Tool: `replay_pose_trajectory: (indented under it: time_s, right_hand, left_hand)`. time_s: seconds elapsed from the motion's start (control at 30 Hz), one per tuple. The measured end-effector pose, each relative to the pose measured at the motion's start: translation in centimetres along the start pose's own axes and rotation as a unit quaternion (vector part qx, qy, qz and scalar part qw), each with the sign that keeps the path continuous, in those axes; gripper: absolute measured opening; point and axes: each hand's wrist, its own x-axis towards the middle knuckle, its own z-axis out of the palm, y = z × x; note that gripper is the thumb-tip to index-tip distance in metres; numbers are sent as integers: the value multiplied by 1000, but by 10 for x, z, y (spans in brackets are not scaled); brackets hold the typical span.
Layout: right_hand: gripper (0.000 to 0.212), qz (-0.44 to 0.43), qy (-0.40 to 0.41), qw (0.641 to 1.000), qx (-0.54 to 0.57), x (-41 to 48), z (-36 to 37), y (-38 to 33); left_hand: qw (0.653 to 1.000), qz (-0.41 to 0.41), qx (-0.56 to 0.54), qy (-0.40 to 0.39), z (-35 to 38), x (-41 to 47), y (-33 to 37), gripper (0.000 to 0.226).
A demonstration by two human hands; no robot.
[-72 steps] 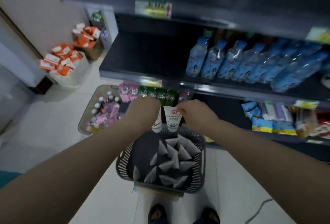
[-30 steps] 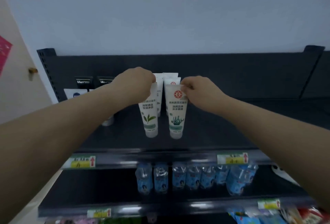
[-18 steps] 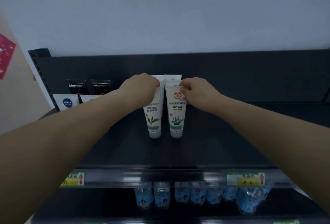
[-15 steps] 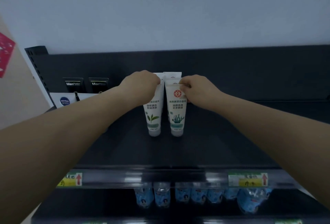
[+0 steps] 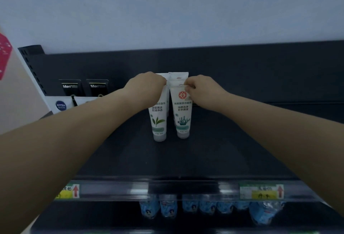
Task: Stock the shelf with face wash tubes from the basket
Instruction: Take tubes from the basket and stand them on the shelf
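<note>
Left hand (image 5: 147, 86) and right hand (image 5: 202, 89) pinch crimped tops of glossy tubes, leaf-printed tube (image 5: 158, 120) and seaweed-printed tube (image 5: 182, 114) (caps down) on the matte shelf (image 5: 186, 157).

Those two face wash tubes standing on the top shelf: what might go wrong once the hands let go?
Both tubes stand cap-down on narrow caps. The green-leaf tube in the left hand and the seaweed-print tube in the right hand could tip on release. Falling backward, either might knock the tubes behind.

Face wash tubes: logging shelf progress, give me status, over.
Left hand shut on green-leaf tube; right hand shut on seaweed tube. Both tubes upright, caps down on top shelf, more tubes behind. Nothing in the way.
</note>
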Motion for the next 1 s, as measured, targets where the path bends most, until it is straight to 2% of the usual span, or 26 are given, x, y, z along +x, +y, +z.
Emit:
replay_pose_trajectory:
  time_s: [0.43,0.7,1.0]
  right_hand:
    - [27,-17,3,999,-50,3,-3,-7]
    - [25,-22,16,998,-60,0,2,-8]
    - [24,-21,31,996,-77,0,4,-8]
  left_hand:
    - [1000,-15,-6,-14,0,-4,0,18]
    - [999,-15,-22,-18,-6,-10,1,24]
    - [999,-19,-25,28,-4,-18,7,28]
